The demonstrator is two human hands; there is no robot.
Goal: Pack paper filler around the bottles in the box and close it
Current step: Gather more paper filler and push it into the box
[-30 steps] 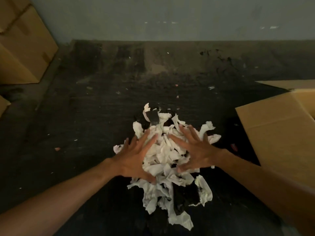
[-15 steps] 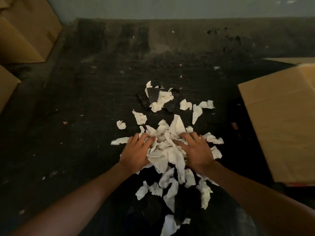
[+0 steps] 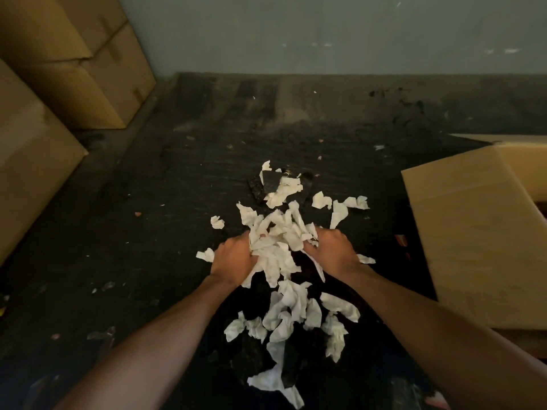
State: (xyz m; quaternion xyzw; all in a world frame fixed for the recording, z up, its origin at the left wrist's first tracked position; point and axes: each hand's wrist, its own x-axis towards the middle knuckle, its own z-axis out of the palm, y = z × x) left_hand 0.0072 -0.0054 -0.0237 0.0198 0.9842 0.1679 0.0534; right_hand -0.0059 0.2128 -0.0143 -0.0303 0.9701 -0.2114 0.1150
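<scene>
Torn white paper filler (image 3: 278, 241) lies in a loose heap on the dark floor in front of me. My left hand (image 3: 233, 260) and my right hand (image 3: 331, 251) press in from both sides and hold a bunch of it between them, just above the floor. More scraps (image 3: 296, 312) are scattered below my wrists and beyond my fingers. An open cardboard box (image 3: 473, 232) stands at the right, one flap facing me. Its inside and the bottles are hidden.
Stacked closed cartons (image 3: 77, 72) stand at the back left, with another carton (image 3: 26, 161) nearer along the left edge. A grey wall (image 3: 325, 34) closes off the far side. Small bits of debris dot the dark floor (image 3: 177, 202).
My hands were spread flat on the heap, then drew together and curled around a bunch of paper, raising it slightly. Scraps have scattered outward, and the camera has tilted.
</scene>
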